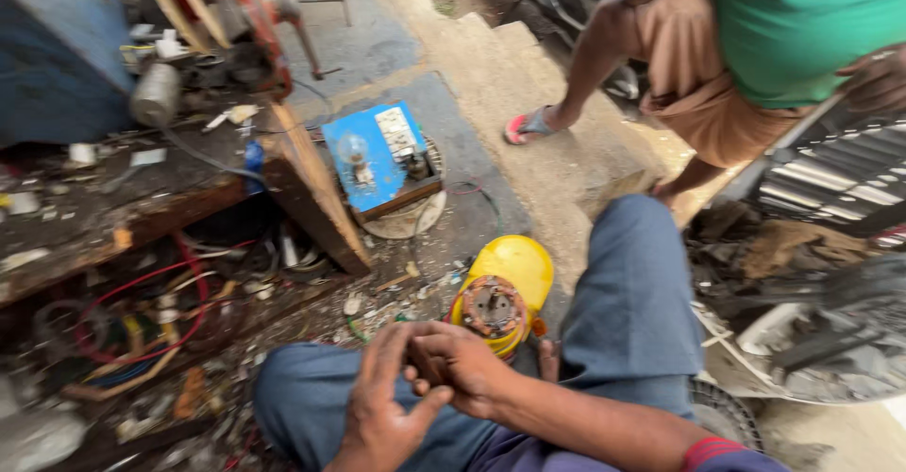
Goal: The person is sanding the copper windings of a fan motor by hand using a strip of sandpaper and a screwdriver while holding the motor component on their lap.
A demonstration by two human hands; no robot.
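Beside the knees, a yellow motor housing holds copper windings.

Blue box: rectangular, lying tilted on the floor right of the wooden table, with a wooden lower edge. Label: small pale rectangle with fine dark print, fixed near the box's upper right corner, beside a round clear part on the blue face. No screens or signs are visible.
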